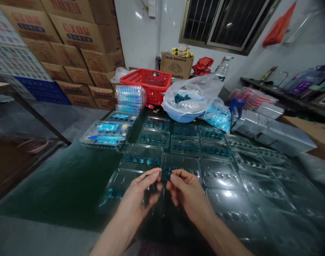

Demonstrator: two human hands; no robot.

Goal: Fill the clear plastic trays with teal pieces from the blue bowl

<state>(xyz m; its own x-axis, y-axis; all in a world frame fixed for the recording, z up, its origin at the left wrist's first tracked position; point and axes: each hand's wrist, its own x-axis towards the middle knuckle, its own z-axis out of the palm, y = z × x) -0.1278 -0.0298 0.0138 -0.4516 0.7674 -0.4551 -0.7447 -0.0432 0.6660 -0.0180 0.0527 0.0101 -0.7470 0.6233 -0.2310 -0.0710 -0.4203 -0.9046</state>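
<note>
A small dark teal piece (pixel 166 173) sits between my two hands, over the near edge of a clear plastic tray (pixel 181 159). My right hand (pixel 188 190) pinches it between thumb and fingers. Close by on its left is my left hand (pixel 138 193), thumb and forefinger pressed together; what they hold, if anything, I cannot make out. Beneath and left of that hand lies another clear tray (pixel 120 177) with teal pieces at its lower left. Just beyond, a further tray (pixel 141 154) holds a row of several shiny teal pieces.
More clear trays (pixel 221 172) spread right across the dark green table (pixel 58 188). Filled packs (pixel 105 134) stand at the left, behind them a stack (pixel 130 99). A red basket (pixel 145 80), a blue basin (pixel 182 115) under plastic and cartons (pixel 79 32) stand farther back.
</note>
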